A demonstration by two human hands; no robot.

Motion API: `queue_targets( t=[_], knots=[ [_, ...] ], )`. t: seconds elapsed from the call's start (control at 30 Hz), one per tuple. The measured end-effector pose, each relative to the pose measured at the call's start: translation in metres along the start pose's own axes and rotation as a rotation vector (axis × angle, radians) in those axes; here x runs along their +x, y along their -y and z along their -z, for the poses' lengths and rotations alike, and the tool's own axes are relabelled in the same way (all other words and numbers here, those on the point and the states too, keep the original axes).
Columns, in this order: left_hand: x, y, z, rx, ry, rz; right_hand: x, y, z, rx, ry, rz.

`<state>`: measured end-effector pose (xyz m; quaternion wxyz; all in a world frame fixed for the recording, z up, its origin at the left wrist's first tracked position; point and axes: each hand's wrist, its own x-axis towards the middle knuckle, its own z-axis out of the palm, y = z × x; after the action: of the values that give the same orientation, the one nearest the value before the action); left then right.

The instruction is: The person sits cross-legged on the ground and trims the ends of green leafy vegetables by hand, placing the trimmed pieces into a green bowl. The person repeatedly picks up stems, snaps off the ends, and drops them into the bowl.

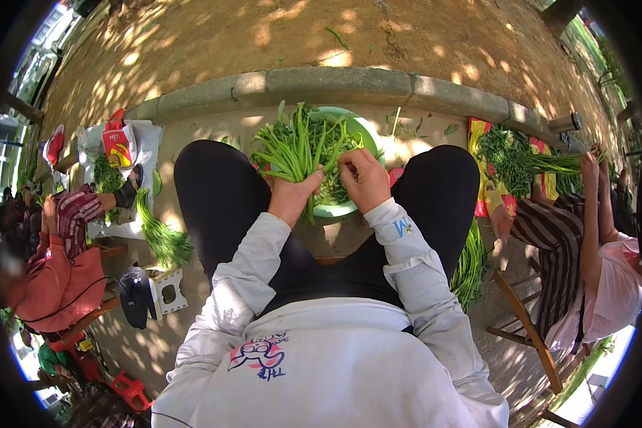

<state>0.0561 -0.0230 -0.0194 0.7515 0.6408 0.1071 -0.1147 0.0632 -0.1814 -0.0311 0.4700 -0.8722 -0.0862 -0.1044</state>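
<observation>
My left hand point(295, 196) is closed around a bunch of leafy green vegetable stems point(299, 147), held upright between my knees. Just right of it, my right hand point(365, 179) has its thumb and forefinger brought together at a leafy piece on the bunch's right side; whether they pinch it cannot be told. Beneath both hands stands a light green plastic basin point(372, 136) with loose green leaves point(334, 187) in it. The bunch and hands hide part of the basin.
A concrete curb point(342, 85) runs beyond the basin. More long stems lie on the pavement at left point(163, 235) and right point(468, 267). A white-and-grey step stool point(168, 294) stands at left. Seated people flank me; the right one holds stems point(556, 163) beside a wooden chair point(527, 326).
</observation>
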Motion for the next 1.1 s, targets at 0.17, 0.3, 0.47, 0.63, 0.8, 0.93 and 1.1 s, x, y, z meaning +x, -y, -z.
queue_targets(
  t=[0.17, 0.3, 0.47, 0.63, 0.8, 0.93, 1.1],
  knots=[
    [0.001, 0.001, -0.003, 0.01, 0.018, -0.005, -0.003, -0.017, -0.012, 0.252, 0.001, -0.158],
    [0.001, 0.0, -0.003, 0.003, 0.017, -0.013, 0.004, -0.02, -0.005, 0.61, -0.009, -0.412],
    [0.003, 0.0, 0.001, 0.009, 0.01, -0.02, 0.004, -0.026, -0.01, 0.495, -0.112, -0.33],
    [0.002, -0.001, 0.0, -0.025, -0.015, -0.017, 0.002, 0.003, -0.003, 0.08, -0.013, 0.021],
    [0.004, 0.002, 0.0, -0.001, 0.0, -0.031, 0.001, 0.006, -0.004, -0.114, -0.041, 0.149],
    [0.004, 0.005, 0.0, 0.044, 0.05, -0.056, 0.001, 0.005, -0.005, -0.186, -0.063, 0.181],
    [0.004, 0.011, 0.0, 0.003, 0.073, -0.041, -0.002, 0.004, -0.008, -0.236, -0.065, 0.111]
  ],
)
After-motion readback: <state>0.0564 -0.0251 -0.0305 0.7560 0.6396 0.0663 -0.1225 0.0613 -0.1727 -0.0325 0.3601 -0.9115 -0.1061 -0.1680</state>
